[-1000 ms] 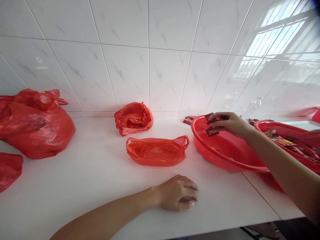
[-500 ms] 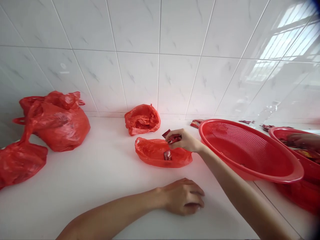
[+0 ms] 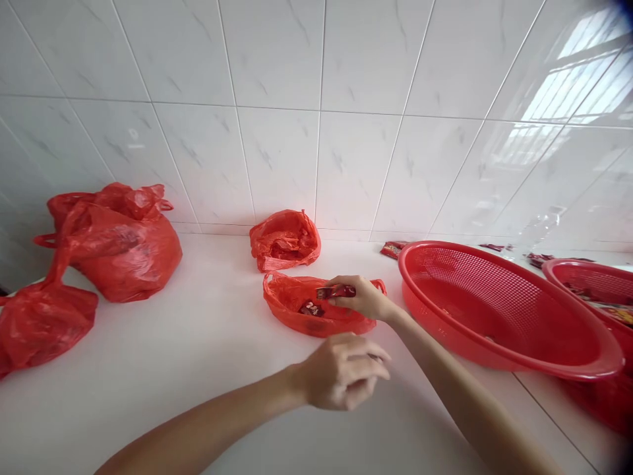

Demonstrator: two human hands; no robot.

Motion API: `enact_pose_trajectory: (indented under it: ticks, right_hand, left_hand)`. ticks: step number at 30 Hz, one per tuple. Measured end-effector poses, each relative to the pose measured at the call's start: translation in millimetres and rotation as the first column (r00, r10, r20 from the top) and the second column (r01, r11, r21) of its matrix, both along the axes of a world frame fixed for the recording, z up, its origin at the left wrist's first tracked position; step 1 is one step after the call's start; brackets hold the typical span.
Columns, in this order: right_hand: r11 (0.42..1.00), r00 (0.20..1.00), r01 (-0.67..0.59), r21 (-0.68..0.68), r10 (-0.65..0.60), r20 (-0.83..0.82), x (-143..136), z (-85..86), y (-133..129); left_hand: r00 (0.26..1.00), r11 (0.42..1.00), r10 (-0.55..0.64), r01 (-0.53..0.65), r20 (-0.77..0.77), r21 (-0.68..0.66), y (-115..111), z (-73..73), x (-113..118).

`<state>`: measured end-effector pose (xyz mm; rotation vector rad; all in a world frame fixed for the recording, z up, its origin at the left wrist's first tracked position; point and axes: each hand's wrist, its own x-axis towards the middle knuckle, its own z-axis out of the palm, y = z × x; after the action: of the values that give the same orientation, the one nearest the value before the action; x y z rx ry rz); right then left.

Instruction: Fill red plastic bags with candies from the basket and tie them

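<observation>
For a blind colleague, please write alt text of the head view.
The right hand holds at least one red packet over an open red plastic bag on a white table; the left hand is nearer the viewer. A red basket stands right.

Two hands (image 3: pixel 341 373) show, plus at least four bags (image 3: pixel 341 325), two baskets (image 3: pixel 445 290).

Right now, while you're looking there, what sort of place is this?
Maybe a kitchen or workroom, but I can't be sure. There's a shiny tiled wall, a white counter and a big red plastic basket.
</observation>
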<state>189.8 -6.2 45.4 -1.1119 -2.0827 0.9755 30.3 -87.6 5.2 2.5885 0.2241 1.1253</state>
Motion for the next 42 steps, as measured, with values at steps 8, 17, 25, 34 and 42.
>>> enact_pose_trajectory:
  ticks: [8,17,25,34,42]
  right_hand:
    - [0.984,0.985,0.154,-0.085,-0.160,-0.069,15,-27.1,-6]
    - [0.958,0.937,0.172,-0.229,-0.231,-0.262,5,-36.7,-22]
    - [0.966,0.889,-0.005,-0.257,-0.113,-0.443,-8,-37.9,-34]
    - [0.950,0.829,-0.095,-0.296,-0.089,-0.553,-17,-29.2,-48]
    - [0.946,0.772,-0.077,-0.315,-0.144,-0.619,-20,-31.3,-49]
  left_hand:
    - [0.831,0.791,0.549,-0.551,-0.088,-0.266,53,14.6,-73]
    - [0.785,0.709,0.542,-0.619,-0.299,-0.339,44,-25.5,-79]
    - [0.845,0.752,0.533,-0.498,-0.046,-0.431,39,-8.0,-61]
    - [0.905,0.554,0.423,-0.218,0.046,-0.804,39,-1.4,-61]
    - [0.925,0.438,0.371,-0.099,0.079,-0.894,35,1.4,-62]
